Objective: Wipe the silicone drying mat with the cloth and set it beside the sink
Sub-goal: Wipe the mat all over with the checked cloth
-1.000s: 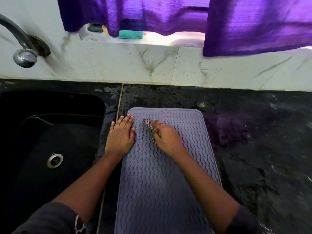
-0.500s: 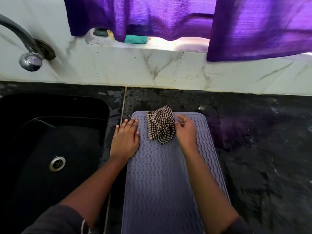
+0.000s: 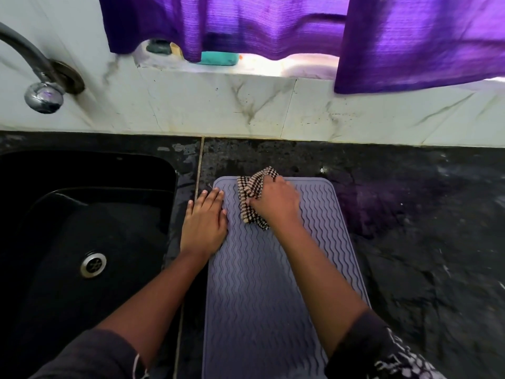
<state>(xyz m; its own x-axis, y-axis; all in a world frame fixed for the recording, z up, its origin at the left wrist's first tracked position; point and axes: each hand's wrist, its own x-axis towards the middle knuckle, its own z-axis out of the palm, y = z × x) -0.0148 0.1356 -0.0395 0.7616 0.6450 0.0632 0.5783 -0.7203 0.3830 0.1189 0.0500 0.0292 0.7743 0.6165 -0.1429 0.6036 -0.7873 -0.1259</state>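
Right hand point(image 3: 274, 205) shifted onto cloth point(image 3: 250, 187), gripping it at mat point(image 3: 259, 296) far edge; left hand point(image 3: 205, 225) flat

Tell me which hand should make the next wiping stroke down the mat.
Right. The right hand grips the cloth at the far end of the mat. The left hand lies flat on the mat's left edge, holding no cloth, and probably steadies it.

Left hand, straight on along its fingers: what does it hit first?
The left hand points toward the marble wall. Sliding on, it would leave the far left corner of the mat, cross bare counter, then probably meet that wall first. The cloth looks just right of that line.
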